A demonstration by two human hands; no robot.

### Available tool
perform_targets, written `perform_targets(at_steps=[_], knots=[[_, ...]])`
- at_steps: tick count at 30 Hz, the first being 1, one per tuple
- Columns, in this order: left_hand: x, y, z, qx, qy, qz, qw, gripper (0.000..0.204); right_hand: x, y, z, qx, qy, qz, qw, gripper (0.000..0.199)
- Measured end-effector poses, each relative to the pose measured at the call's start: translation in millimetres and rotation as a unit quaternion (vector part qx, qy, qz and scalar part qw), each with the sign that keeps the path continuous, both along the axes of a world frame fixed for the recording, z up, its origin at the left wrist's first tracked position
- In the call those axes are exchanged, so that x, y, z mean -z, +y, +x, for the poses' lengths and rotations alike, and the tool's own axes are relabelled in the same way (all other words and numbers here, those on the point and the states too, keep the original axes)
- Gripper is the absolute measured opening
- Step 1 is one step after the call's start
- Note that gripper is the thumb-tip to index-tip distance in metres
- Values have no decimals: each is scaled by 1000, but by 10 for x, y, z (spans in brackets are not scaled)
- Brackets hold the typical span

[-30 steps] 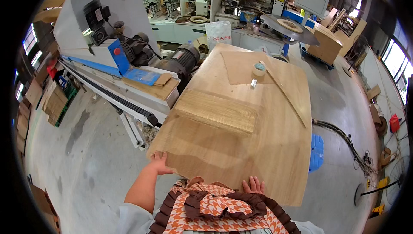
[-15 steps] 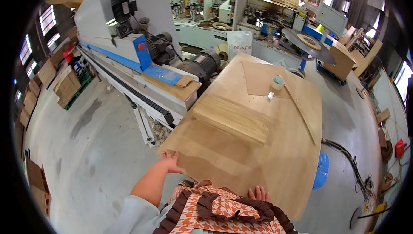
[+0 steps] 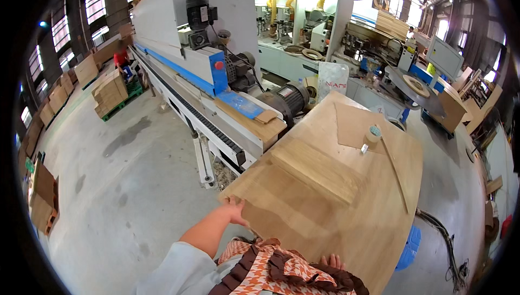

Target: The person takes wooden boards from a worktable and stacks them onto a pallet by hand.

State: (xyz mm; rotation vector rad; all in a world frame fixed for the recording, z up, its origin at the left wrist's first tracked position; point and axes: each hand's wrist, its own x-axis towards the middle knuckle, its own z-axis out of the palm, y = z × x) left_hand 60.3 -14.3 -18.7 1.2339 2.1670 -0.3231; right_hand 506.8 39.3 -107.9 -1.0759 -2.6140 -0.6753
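My left hand (image 3: 235, 210) rests on the near left corner of a large wooden tabletop (image 3: 390, 230), fingers spread over its edge and holding nothing. Along the near edge, the fingers of my right hand (image 3: 333, 262) lie flat on the wood; the apron's ruffle hides the rest of that hand. Beyond them a rectangular wooden panel (image 3: 319, 167) lies flat on the tabletop, apart from both hands. A brown cardboard sheet (image 3: 349, 124), a roll of tape (image 3: 374, 133), a small white piece (image 3: 364, 148) and a thin wooden strip (image 3: 395, 173) lie farther back.
A long machine (image 3: 216, 78) with a blue stripe and a motor (image 3: 287, 100) stands left of the table. Behind on the right is a round metal disc (image 3: 414, 89). Black cables (image 3: 447, 241) and a blue plastic item (image 3: 409, 249) are at the right. Far left, a person (image 3: 120, 57) stands near stacked boards (image 3: 110, 93).
My view has tilted up and turned left, so the surroundings sit lower and farther right. Both hands keep their places on the tabletop.
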Motion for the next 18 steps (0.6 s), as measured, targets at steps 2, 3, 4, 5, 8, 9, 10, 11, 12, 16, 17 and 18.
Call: perform_targets(at_steps=[2,3,4,5,8,9,10,11,12,16,17,18], knots=[[-19,29,5,9,-6,-2,1000,113,-5,62,-10,-6,-8,50,999,40],[-12,40,1,5,-3,0,1000,113,-31,109,30,-35,-35,122,991,40],[0,42,-5,9,-4,-5,1000,112,-68,132,51,-65,-62,193,977,41],[6,39,-9,14,-5,-10,1000,112,-104,124,67,-69,-59,195,977,41],[-21,59,-3,10,-17,-12,1000,112,-85,108,114,-69,-88,36,993,42],[-28,72,-3,9,-14,-10,1000,112,33,108,133,-54,-70,34,995,44],[-23,71,-7,10,-13,-14,1000,112,69,113,125,-42,-53,31,997,45],[-21,72,-12,11,-12,-18,1000,111,98,125,136,-45,-51,32,997,45],[-26,74,-17,9,-11,-17,1000,111,123,137,152,-50,-75,83,992,46],[-38,73,-31,7,-17,-26,999,110,331,170,207,-41,-82,125,988,47],[-33,63,-31,8,-16,-26,999,109,379,214,239,-44,-81,125,988,47],[-22,61,-26,5,-15,-26,1000,109,425,265,270,-65,-106,165,978,44]])
